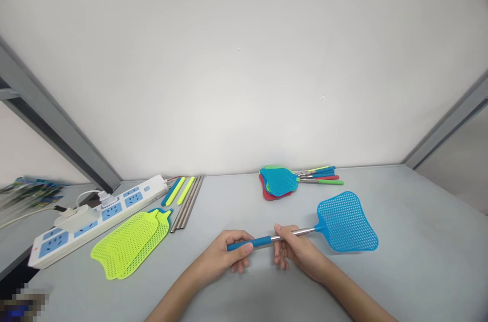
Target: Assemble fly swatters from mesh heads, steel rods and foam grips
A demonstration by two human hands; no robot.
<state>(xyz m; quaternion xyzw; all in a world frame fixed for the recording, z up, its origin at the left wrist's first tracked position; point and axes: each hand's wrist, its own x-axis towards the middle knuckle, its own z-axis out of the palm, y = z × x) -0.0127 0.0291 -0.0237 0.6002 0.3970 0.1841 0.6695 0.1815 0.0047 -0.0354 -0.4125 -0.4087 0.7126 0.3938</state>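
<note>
Both my hands hold one blue fly swatter (347, 221) across the front of the table. My left hand (233, 251) is closed around its blue grip. On the silver rod, close to the grip, my right hand (293, 248) pinches with thumb and fingers. The perforated blue head points right and seems slightly raised off the tabletop. To the left lie loose yellow-green swatter heads (125, 246), with a blue one partly hidden beneath. Behind them are several metal rods (187, 203) and loose yellow (186, 191) and blue (171, 191) grips.
A pile of whole fly swatters (280, 182) in several colours lies against the back wall. A white power strip (114, 213) with a plugged-in adapter (76, 219) runs along the left side. Grey frame posts (61, 114) border the table. Packaged items (32, 195) lie beyond the left post.
</note>
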